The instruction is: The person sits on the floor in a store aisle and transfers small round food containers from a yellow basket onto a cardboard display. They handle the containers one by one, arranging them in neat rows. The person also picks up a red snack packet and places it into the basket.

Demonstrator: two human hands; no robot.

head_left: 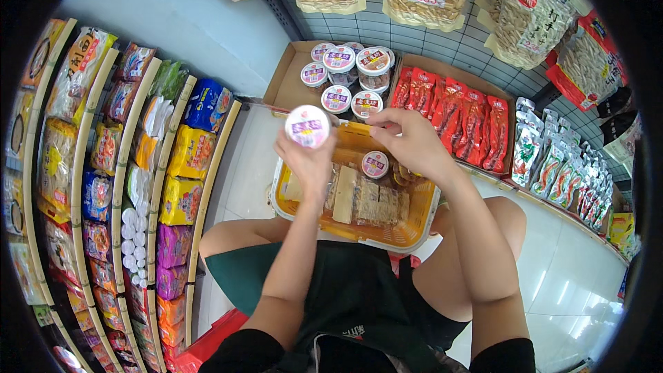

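Above the far-left rim of the yellow plastic basket (356,139), my left hand (304,159) grips a round jar with a white, pink-printed lid (308,126); tilting could slip it. My right hand (411,138) hovers far-right; I cannot tell its grip. Beyond the basket, stacked white-lidded jars (339,59) could topple if nudged.

Left hand (305,166): raised, curled in a grasp.
Left forearm (291,252): below the hand, extended.
Right hand (409,139): right of the left hand, fingers (388,117) bent, pointing toward it.
Right forearm (476,231): below and right of its hand.
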